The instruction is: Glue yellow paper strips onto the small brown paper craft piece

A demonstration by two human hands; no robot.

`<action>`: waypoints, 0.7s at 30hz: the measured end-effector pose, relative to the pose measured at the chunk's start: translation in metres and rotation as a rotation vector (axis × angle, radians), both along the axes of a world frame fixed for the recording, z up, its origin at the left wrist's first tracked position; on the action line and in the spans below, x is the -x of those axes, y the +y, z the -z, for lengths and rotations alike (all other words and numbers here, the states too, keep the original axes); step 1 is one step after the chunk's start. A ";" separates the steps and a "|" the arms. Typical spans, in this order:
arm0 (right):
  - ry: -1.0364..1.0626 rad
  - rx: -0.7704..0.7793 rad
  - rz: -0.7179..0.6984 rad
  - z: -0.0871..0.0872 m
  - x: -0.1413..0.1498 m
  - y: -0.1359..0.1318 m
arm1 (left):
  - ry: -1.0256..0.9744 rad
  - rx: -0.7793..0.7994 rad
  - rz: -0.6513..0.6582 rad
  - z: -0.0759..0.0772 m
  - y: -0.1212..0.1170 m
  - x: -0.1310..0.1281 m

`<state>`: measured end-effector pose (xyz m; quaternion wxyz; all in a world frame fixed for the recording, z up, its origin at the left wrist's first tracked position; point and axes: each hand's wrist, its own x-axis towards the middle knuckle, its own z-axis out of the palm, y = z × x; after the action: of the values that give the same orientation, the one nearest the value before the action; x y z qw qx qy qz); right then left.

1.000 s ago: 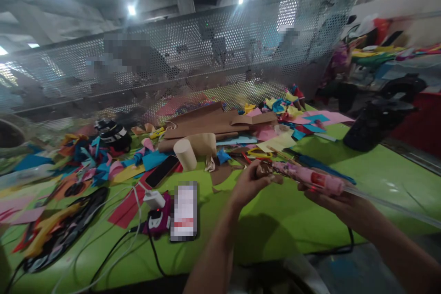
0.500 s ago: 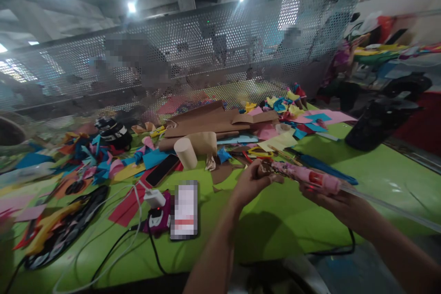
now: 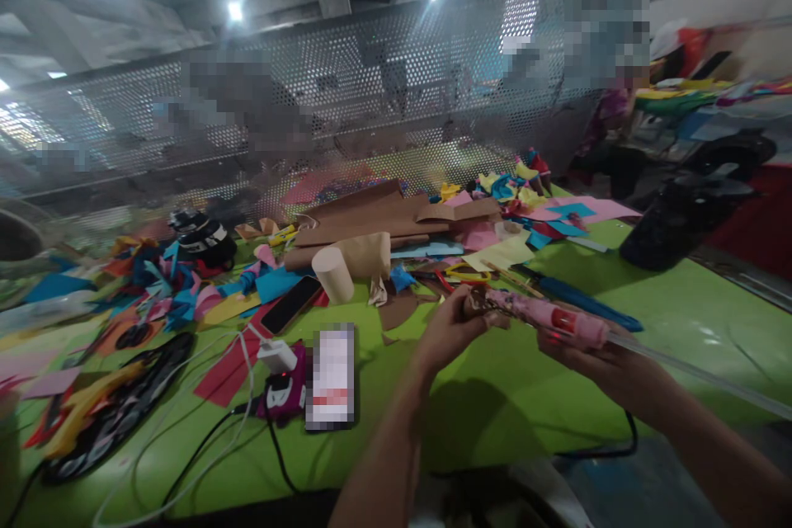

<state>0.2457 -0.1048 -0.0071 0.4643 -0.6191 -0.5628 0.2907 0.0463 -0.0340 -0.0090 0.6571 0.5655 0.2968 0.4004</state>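
My right hand is wrapped round a pink glue gun with a clear glue stick sticking out behind it. The gun's tip points left at a small brown paper piece pinched in my left hand. Both hands hover above the green table, close to its front edge. A black cord runs from under my right wrist.
A phone, a second dark phone, a charger and cables lie left of my hands. Brown paper rolls, cardboard sheets and coloured paper scraps cover the back. A perforated metal screen stands behind; a black bag sits right.
Almost nothing has moved: both hands stay together with the glue gun's tip at the brown piece; the view shifted slightly.
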 end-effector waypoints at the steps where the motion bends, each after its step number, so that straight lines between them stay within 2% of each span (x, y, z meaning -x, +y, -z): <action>1: 0.024 0.002 0.005 0.000 0.000 0.000 | 0.014 -0.014 -0.005 0.000 0.000 0.000; 5: 0.071 0.001 0.042 -0.004 0.000 0.001 | 0.072 -0.059 -0.028 0.000 0.000 0.001; 11: 0.071 -0.013 -0.084 -0.022 0.005 0.001 | 0.070 -0.082 -0.046 0.001 0.001 0.001; 14: 0.087 -0.019 -0.070 -0.021 0.006 0.001 | 0.063 -0.072 -0.037 0.000 0.001 0.001; 19: 0.133 0.008 0.048 -0.014 0.007 0.000 | 0.078 -0.098 -0.048 0.001 0.001 0.001; 21: 0.125 0.009 0.039 -0.016 0.007 0.001 | 0.089 -0.097 -0.057 0.001 0.001 0.000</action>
<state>0.2386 -0.1039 0.0087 0.5014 -0.6127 -0.5190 0.3223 0.0460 -0.0333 -0.0101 0.6035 0.6053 0.3219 0.4072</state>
